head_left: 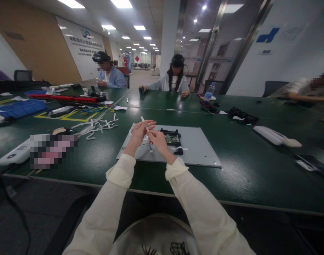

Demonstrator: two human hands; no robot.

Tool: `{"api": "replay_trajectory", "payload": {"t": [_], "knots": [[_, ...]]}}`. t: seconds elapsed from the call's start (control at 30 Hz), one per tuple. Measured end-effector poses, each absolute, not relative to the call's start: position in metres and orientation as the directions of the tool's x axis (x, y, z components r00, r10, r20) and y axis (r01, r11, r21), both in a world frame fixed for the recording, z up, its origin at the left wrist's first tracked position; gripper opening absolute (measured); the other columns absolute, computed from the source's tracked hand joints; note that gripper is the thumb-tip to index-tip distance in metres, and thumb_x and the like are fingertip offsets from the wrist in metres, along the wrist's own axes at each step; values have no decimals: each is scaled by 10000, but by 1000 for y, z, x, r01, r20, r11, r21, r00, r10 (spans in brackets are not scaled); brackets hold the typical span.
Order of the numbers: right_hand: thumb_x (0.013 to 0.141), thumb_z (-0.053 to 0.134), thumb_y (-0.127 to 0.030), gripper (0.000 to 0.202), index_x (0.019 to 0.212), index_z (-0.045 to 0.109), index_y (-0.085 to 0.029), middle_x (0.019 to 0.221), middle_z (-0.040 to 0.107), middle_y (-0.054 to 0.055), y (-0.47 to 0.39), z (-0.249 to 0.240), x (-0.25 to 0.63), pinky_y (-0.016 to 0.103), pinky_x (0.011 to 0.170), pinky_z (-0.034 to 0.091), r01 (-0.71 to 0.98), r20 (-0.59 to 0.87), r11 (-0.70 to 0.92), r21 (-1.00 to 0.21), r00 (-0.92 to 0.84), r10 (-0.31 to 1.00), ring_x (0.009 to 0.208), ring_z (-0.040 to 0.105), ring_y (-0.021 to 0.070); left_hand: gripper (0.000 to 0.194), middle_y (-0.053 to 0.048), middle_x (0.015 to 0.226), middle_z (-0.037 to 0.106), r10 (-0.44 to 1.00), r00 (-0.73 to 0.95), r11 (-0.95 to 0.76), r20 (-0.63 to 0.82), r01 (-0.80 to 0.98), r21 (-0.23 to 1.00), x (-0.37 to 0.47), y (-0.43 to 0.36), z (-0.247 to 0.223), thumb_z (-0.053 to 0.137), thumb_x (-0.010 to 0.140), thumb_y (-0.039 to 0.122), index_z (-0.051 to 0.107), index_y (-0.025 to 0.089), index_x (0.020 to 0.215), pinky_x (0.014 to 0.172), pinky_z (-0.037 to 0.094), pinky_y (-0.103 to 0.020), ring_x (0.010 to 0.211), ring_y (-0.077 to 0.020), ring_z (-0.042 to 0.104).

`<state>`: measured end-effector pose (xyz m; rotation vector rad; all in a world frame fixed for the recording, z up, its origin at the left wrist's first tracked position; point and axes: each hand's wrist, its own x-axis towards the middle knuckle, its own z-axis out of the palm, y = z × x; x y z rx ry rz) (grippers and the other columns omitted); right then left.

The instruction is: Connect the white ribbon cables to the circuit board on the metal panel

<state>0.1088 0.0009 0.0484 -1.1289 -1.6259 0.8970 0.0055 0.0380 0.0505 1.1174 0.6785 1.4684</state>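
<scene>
white strip (143, 121), one: above grey panel (199, 145), by the near edge of the table (238, 141). right hand (158, 140): fingertips pinched on strip. left hand (138, 134): against strip; whether clamped, cannot tell. risk: loose pinch could drop strip onto circuit board (172, 139).

a narrow white strip (143, 120), slanting between my fingers (154, 134), above the flat grey panel (201, 146) I see lying on the bench (92, 159)

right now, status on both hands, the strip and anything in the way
Right hand pinching white strip, left hand against it. Strip above grey panel. Hands hide part of panel; loose strips lie to its left.
</scene>
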Motion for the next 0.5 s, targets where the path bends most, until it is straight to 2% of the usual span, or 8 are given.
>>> {"api": "replay_trajectory", "payload": {"t": [0.17, 0.3, 0.4, 0.5], "knots": [[826, 426, -337, 241, 751, 570, -158, 484, 484, -52, 4, 48, 107, 172, 448, 332, 183, 270, 307, -934, -205, 941, 417, 424, 64, 297, -144, 955, 677, 953, 26, -268, 303, -398, 877, 8, 36, 53, 556, 785, 358, 649, 106, 912, 816, 488, -343, 866, -208, 648], [840, 402, -307, 253, 709, 562, -161, 479, 475, -51, 8, 47, 113, 172, 454, 330, 272, 292, 339, -901, -199, 935, 421, 426, 65, 315, -137, 1012, 662, 954, 40, -255, 296, -410, 876, 11, 35, 53, 543, 790, 363, 635, 123, 973, 837, 476, -348, 918, -214, 636], [845, 395, -270, 254, 697, 574, -167, 476, 486, -50, 8, 47, 116, 179, 485, 334, 347, 322, 366, -864, -179, 930, 431, 443, 70, 376, -110, 1041, 654, 965, 49, -213, 259, -431, 877, 11, 36, 53, 501, 818, 406, 570, 184, 1113, 789, 492, -326, 928, -209, 633], [842, 400, -239, 232, 714, 581, -174, 462, 490, -54, 4, 48, 117, 187, 524, 351, 379, 336, 380, -844, -181, 924, 443, 473, 80, 431, -71, 1059, 647, 979, -33, -191, 201, -490, 850, 4, 40, 52, 433, 853, 443, 433, 282, 1252, 733, 502, -286, 902, -178, 641]]}}
